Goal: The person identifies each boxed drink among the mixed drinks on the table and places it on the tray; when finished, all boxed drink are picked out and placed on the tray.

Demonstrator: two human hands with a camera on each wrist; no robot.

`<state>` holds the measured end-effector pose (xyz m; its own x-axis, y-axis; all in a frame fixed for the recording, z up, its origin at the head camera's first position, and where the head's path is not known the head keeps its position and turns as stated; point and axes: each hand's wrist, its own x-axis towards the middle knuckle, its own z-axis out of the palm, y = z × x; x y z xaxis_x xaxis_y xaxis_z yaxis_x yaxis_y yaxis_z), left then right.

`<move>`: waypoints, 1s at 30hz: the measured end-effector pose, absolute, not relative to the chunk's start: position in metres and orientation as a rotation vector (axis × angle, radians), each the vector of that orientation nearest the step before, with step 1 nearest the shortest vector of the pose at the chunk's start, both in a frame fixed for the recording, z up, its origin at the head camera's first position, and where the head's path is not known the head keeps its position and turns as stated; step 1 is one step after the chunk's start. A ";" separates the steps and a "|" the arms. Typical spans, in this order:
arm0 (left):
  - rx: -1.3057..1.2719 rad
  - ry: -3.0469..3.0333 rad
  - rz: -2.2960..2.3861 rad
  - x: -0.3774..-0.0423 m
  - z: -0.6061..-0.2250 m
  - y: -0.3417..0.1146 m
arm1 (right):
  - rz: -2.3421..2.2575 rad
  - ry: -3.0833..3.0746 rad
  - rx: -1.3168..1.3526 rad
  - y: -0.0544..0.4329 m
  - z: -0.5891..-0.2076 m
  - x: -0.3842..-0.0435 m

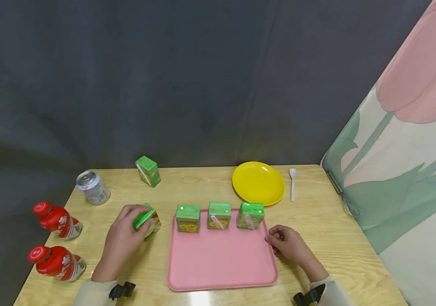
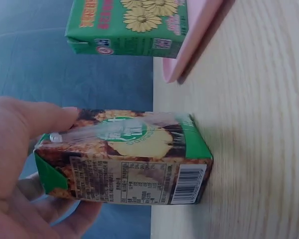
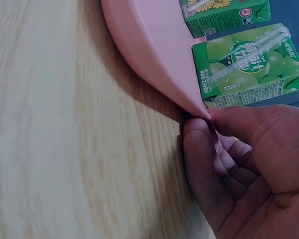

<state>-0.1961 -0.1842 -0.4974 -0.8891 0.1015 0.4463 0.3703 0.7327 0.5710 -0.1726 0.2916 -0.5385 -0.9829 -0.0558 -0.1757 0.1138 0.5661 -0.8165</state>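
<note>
My left hand (image 1: pixel 126 234) grips a green and brown juice box (image 2: pixel 124 157) by its upper part, left of the pink tray (image 1: pixel 222 263). In the left wrist view the thumb lies on one side of the box and the fingers curl round the other. My right hand (image 1: pixel 287 244) pinches the tray's right rim between thumb and fingers. Along the tray's far edge stand three green drink boxes: one at left (image 1: pixel 188 218), one in the middle (image 1: pixel 219 215) and one with green fruit pictures (image 3: pixel 249 64) at right.
Another juice box (image 1: pixel 148 171) stands near the table's back edge. A silver can (image 1: pixel 93 187) and two red bottles (image 1: pixel 58 221) are at the left. Behind the tray lie a yellow plate (image 1: pixel 258 182) and a white spoon (image 1: pixel 292 184). A dark curtain (image 1: pixel 202 85) hangs behind.
</note>
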 end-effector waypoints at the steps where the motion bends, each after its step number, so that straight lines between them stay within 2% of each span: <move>1: -0.371 -2.546 -0.978 -0.195 -0.498 -0.186 | -1.380 2.617 0.045 0.291 -0.539 -0.173; 8: -0.531 -2.547 -1.113 -0.193 -0.502 -0.192 | -1.380 2.628 0.039 0.293 -0.539 -0.172; 16: -0.498 -2.573 -1.161 -0.191 -0.507 -0.199 | -1.420 2.594 0.044 0.292 -0.540 -0.171; 20: -0.574 -2.557 -1.256 -0.186 -0.501 -0.199 | -1.425 2.586 0.036 0.291 -0.541 -0.170; 25: -0.797 -2.483 -1.369 -0.178 -0.480 -0.176 | -1.430 2.574 0.037 0.292 -0.535 -0.169; 30: -1.042 -2.397 -1.335 -0.176 -0.463 -0.127 | -1.419 2.581 0.054 0.291 -0.535 -0.170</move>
